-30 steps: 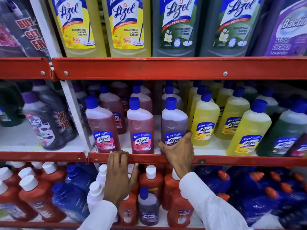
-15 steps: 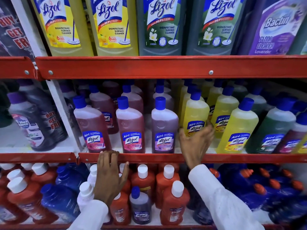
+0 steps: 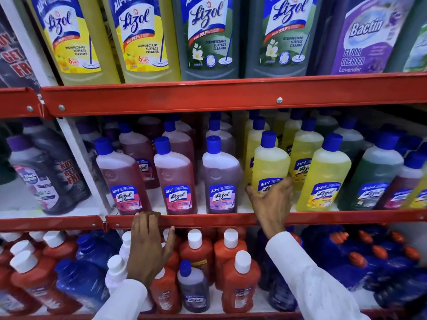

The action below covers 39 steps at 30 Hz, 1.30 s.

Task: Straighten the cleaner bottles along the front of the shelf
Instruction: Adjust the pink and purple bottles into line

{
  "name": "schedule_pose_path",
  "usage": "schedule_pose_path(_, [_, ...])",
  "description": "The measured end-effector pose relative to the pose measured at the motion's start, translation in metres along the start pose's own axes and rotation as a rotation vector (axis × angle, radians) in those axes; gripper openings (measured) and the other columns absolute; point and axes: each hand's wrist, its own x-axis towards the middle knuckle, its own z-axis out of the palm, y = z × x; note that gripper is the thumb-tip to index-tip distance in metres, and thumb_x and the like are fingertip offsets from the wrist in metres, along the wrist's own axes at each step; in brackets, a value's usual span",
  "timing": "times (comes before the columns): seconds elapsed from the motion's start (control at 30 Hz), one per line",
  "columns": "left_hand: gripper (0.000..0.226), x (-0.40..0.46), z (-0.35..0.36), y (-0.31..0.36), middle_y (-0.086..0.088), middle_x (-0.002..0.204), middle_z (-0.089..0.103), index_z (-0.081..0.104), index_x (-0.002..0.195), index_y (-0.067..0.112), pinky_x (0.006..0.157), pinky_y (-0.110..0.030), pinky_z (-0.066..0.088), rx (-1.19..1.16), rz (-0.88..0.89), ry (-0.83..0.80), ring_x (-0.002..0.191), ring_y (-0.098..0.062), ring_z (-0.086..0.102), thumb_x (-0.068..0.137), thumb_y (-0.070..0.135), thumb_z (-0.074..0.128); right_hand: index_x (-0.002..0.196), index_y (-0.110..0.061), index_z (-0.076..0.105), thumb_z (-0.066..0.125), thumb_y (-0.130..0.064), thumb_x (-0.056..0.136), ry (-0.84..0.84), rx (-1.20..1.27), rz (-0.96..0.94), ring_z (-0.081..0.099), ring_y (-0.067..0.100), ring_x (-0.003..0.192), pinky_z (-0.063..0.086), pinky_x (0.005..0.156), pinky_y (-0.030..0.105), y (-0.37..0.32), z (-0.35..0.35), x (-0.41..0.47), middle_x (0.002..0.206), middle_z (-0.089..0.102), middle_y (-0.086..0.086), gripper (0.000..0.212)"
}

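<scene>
Here the right hand [image 3: 271, 199] clasps the yellow bottle [image 3: 269, 162].

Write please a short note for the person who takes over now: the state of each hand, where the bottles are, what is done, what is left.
Left hand: open, resting on the red shelf rail.
Right hand: fingers around the front yellow bottle, which sits behind the front line.
Done: two pink bottles and the purple bottle stand at the front.
Left: bring this yellow bottle forward, then check the bottles to its right.
</scene>
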Motion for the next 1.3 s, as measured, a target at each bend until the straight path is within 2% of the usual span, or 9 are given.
schedule_pose_path(0.27, [0.042, 0.001, -0.001, 0.000, -0.020, 0.105, 0.054, 0.052, 0.111, 0.002, 0.104, -0.058, 0.043, 0.017, -0.006, -0.010, 0.103, -0.040, 0.051, 0.086, 0.036, 0.055, 0.142, 0.001, 0.027, 0.084, -0.044, 0.060, 0.000, -0.022, -0.003, 0.044, 0.040, 0.128, 0.041, 0.105, 0.051, 0.003, -0.009, -0.010, 0.137, 0.049, 0.023, 0.109])
schedule_pose_path(0.43, [0.040, 0.000, -0.004, -0.001, -0.018, 0.106, 0.054, 0.051, 0.112, 0.004, 0.102, -0.057, 0.045, -0.015, -0.012, -0.022, 0.103, -0.038, 0.051, 0.086, 0.033, 0.057, 0.151, 0.000, 0.014, 0.083, -0.050, 0.064, 0.039, -0.037, -0.015, 0.030, 0.041, 0.141, 0.028, 0.115, 0.051, 0.001, -0.016, -0.022, 0.153, 0.032, 0.025, 0.122])
schedule_pose_path(0.5, [0.040, 0.000, -0.007, 0.003, -0.017, 0.106, 0.055, 0.051, 0.113, 0.005, 0.103, -0.055, 0.046, -0.030, -0.017, -0.023, 0.103, -0.035, 0.050, 0.086, 0.034, 0.057, 0.152, -0.004, 0.018, 0.082, -0.047, 0.068, 0.132, 0.052, -0.059, 0.030, 0.037, 0.141, 0.026, 0.117, 0.047, -0.006, -0.024, -0.033, 0.153, 0.033, 0.022, 0.113])
schedule_pose_path(0.6, [0.036, 0.006, -0.015, 0.007, -0.013, 0.099, 0.056, 0.053, 0.107, 0.007, 0.098, -0.049, 0.048, -0.056, -0.037, -0.038, 0.098, -0.032, 0.050, 0.087, 0.038, 0.053, 0.135, -0.004, 0.043, 0.080, -0.016, 0.075, 0.241, 0.320, -0.280, 0.048, 0.026, 0.122, 0.045, 0.103, 0.034, -0.024, -0.031, -0.058, 0.133, 0.048, 0.017, 0.071])
schedule_pose_path(0.73, [0.035, 0.021, -0.028, 0.008, -0.007, 0.102, 0.064, 0.062, 0.107, 0.013, 0.094, -0.040, 0.050, -0.238, -0.123, -0.075, 0.100, -0.026, 0.056, 0.087, 0.040, 0.051, 0.117, -0.015, 0.059, 0.066, -0.004, 0.083, -0.122, 0.352, -0.487, 0.060, 0.011, 0.086, 0.052, 0.079, 0.032, -0.047, -0.010, -0.094, 0.104, 0.060, -0.002, 0.037])
schedule_pose_path(0.87, [0.037, 0.033, -0.034, 0.010, -0.003, 0.113, 0.071, 0.064, 0.117, 0.019, 0.092, -0.027, 0.047, -0.365, -0.139, -0.086, 0.103, -0.020, 0.064, 0.089, 0.041, 0.054, 0.135, -0.016, 0.052, 0.060, -0.013, 0.085, -0.438, 0.199, -0.420, 0.062, 0.021, 0.113, 0.049, 0.101, 0.033, -0.049, 0.031, -0.118, 0.130, 0.062, 0.004, 0.050])
schedule_pose_path(0.97, [0.030, 0.043, -0.037, 0.010, 0.000, 0.110, 0.075, 0.065, 0.117, 0.021, 0.087, -0.024, 0.049, -0.429, -0.125, -0.054, 0.096, -0.016, 0.068, 0.091, 0.034, 0.062, 0.139, -0.015, 0.048, 0.057, -0.009, 0.083, -0.516, 0.116, -0.371, 0.059, 0.022, 0.122, 0.047, 0.106, 0.035, -0.049, 0.049, -0.120, 0.135, 0.061, 0.006, 0.057])
schedule_pose_path(1.17, [0.034, 0.053, -0.031, -0.001, 0.001, 0.111, 0.076, 0.065, 0.122, 0.022, 0.083, -0.025, 0.054, -0.449, -0.105, -0.116, 0.093, -0.012, 0.069, 0.091, 0.036, 0.067, 0.136, -0.019, 0.055, 0.060, 0.003, 0.081, -0.612, 0.082, -0.325, 0.066, 0.018, 0.114, 0.053, 0.102, 0.038, -0.050, 0.060, -0.105, 0.126, 0.070, 0.003, 0.059])
schedule_pose_path(1.3, [0.029, 0.053, -0.027, -0.004, 0.001, 0.109, 0.077, 0.068, 0.117, 0.021, 0.077, -0.009, 0.044, -0.449, -0.082, -0.135, 0.092, -0.011, 0.070, 0.091, 0.031, 0.067, 0.136, -0.020, 0.055, 0.060, 0.005, 0.082, -0.634, 0.103, -0.292, 0.069, 0.014, 0.109, 0.056, 0.097, 0.038, -0.046, 0.063, -0.103, 0.119, 0.073, 0.001, 0.060])
